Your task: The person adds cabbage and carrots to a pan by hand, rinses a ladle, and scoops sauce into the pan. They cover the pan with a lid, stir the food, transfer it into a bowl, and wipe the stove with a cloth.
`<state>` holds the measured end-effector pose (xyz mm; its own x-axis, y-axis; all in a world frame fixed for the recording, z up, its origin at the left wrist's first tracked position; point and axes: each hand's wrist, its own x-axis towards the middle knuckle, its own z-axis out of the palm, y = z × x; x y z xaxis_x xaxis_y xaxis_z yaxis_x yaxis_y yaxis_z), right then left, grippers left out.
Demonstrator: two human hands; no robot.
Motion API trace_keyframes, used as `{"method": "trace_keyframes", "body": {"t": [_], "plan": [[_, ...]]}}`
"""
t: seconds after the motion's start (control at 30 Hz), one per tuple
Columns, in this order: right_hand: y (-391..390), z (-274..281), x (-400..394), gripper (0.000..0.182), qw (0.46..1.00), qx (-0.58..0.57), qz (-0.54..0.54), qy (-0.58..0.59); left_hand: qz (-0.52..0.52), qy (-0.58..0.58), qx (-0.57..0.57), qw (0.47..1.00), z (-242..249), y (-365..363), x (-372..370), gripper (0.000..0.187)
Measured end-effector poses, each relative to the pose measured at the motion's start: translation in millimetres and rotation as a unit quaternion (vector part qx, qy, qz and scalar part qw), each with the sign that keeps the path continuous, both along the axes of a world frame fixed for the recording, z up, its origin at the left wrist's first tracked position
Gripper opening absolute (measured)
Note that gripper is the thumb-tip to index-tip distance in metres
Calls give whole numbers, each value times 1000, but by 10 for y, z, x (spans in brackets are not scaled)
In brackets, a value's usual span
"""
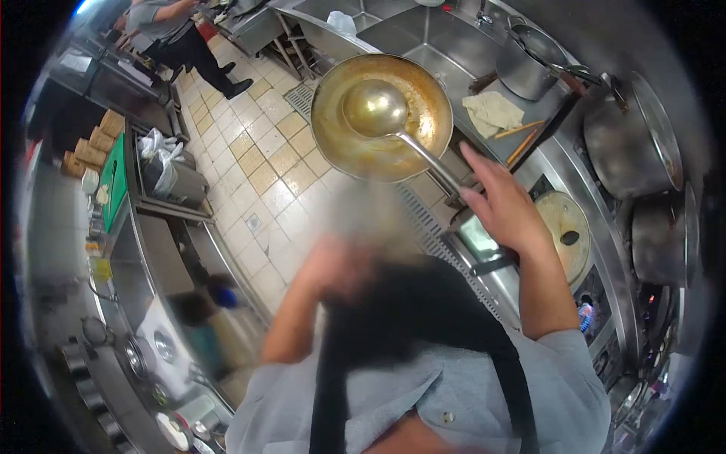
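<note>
A round metal wok (333, 144) with a yellowish-brown, wet inside hangs in the air over the floor. A large steel ladle (376, 108) lies in it, its bowl near the middle. My left hand (340, 265) is at the wok's near side, wrapped around its blurred handle area with something pale there; the fingers are smeared. At the wok's right, my right hand (501, 200) is on the end of the ladle's handle, with the index finger stretched forward and the thumb beside the handle.
Sinks (431, 53) lie beyond the wok. Pots (529, 72), a folded cloth (493, 112) and a round lid (563, 227) are at the right, near a blue flame (585, 316). A green board (116, 181) and bin (178, 181) stand left. A person (181, 45) stands far back.
</note>
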<state>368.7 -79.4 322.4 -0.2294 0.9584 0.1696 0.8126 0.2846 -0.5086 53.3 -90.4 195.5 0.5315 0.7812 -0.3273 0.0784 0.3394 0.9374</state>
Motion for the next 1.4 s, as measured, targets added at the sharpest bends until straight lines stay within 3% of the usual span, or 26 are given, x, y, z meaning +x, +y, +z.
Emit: {"method": "trace_keyframes", "body": {"t": [0.07, 0.13, 0.3, 0.37, 0.4, 0.47, 0.53, 0.63, 0.77, 0.83, 0.87, 0.9, 0.93, 0.97, 1.07, 1.1, 1.13, 1.17, 1.2, 1.23, 1.27, 1.33, 1.37, 1.4], "plan": [[591, 76, -241, 66, 977, -149, -25, 149, -40, -8, 22, 999, -140, 404, -24, 15], [1265, -240, -451, 78, 983, -83, 4, 165, -55, -32, 2, 998, -80, 780, 4, 16], [2722, -718, -983, 81, 971, -181, -80, 136, -129, -18, 2, 991, -51, 1874, -50, 18], [3099, -747, -1033, 83, 923, -310, -101, 207, -165, -17, -11, 986, -65, 2268, -106, 18], [3265, -735, -982, 83, 923, -304, -109, 208, -190, -10, -18, 981, -85, 2507, -133, 18], [3435, -707, -813, 85, 879, -245, -136, 386, -200, -39, -47, 978, -196, 2907, -177, 18], [3563, -752, -610, 86, 868, -222, -169, 411, -209, -59, -74, 973, -192, 3236, -139, 17], [3699, -523, -357, 83, 851, -172, -180, 462, -277, -19, -15, 961, -156, 3727, 24, 16], [3362, 344, -204, 79, 782, -48, 37, 621, -283, -27, -63, 957, -101, 4194, 368, 16], [3060, 881, -390, 77, 705, -5, 20, 708, -261, -36, -151, 953, -371, 4425, 427, 17], [3081, 850, -171, 77, 704, 6, 14, 710, -236, -11, -112, 965, -412, 4504, 516, 17], [3029, 817, 123, 61, 721, -167, 243, 627, -240, -16, -140, 961, -466, 4611, 575, 17], [3034, 828, 284, 52, 673, -327, 448, 490, -243, -21, -172, 955, -417, 4697, 665, 16], [3057, 821, 369, 52, 675, -323, 438, 498, -287, -4, -148, 946, -330, 4812, 762, 15], [3284, 910, 477, 58, 698, -257, 360, 563, -265, -55, -209, 940, -633, 5154, 789, 15], [3344, 760, 347, 64, 748, -95, 217, 620, -412, -133, -29, 901, -1019, 5411, 717, 16], [3414, 607, 221, 72, 759, 71, 62, 644, -423, -129, -35, 896, -911, 5527, 804, 16], [3485, 666, 283, 72, 784, -30, -143, 604, -380, -45, -95, 919, -700, 5634, 929, 11], [3608, 323, 522, 72, 904, -44, -221, 364, -333, 40, -154, 929, -595, 5759, 1018, 14], [3679, -214, 744, 72, 953, -63, -281, 96, -370, 35, -133, 919, -805, 5971, 1031, 13], [3677, -625, 773, 73, 909, -192, -369, 14, -376, 24, -148, 915, -806, 6117, 1118, 14], [3595, -1204, 765, 71, 859, -316, -402, 24, -420, 56, -97, 901, -1101, 6472, 1227, 14], [3631, -1391, 722, 62, 816, -367, -411, 171, -395, 57, -169, 901, -1104, 6603, 1309, 14], [3666, -1537, 671, 54, 753, -405, -412, 317, -404, 56, -171, 897, -1170, 6759, 1402, 14]]}}
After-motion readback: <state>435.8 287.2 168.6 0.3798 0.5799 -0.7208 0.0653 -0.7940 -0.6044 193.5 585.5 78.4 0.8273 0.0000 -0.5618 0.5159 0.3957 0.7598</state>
